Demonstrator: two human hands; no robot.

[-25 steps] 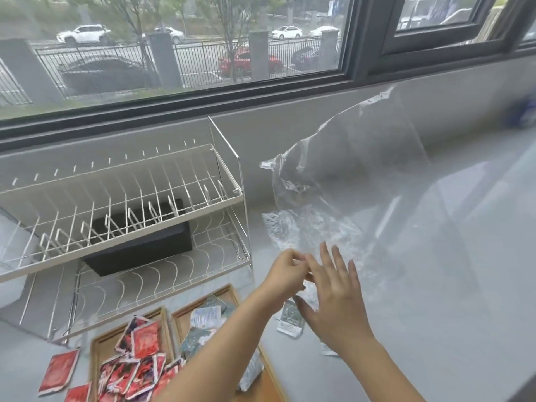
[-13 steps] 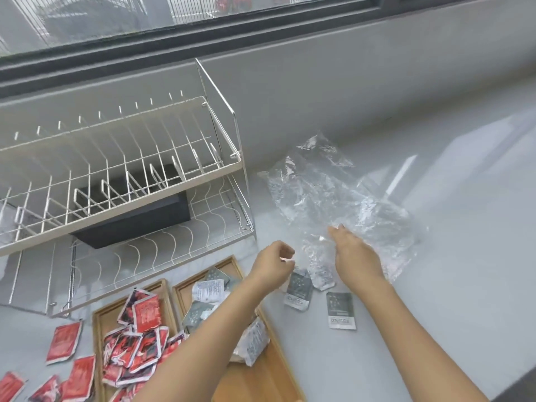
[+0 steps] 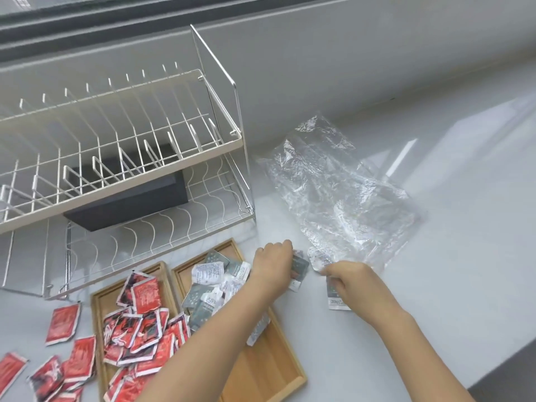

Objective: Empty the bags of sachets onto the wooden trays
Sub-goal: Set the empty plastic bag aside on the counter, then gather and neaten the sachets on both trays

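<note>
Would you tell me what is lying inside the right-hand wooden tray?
The right-hand wooden tray holds grey-green and white sachets heaped at its far end. The left forearm crosses it, hiding whatever lies beneath.

A pale grey surface is running along a grey wall beneath a dark window frame. Daylight is glaring off it at the right. A white wire dish rack is standing at the left.
</note>
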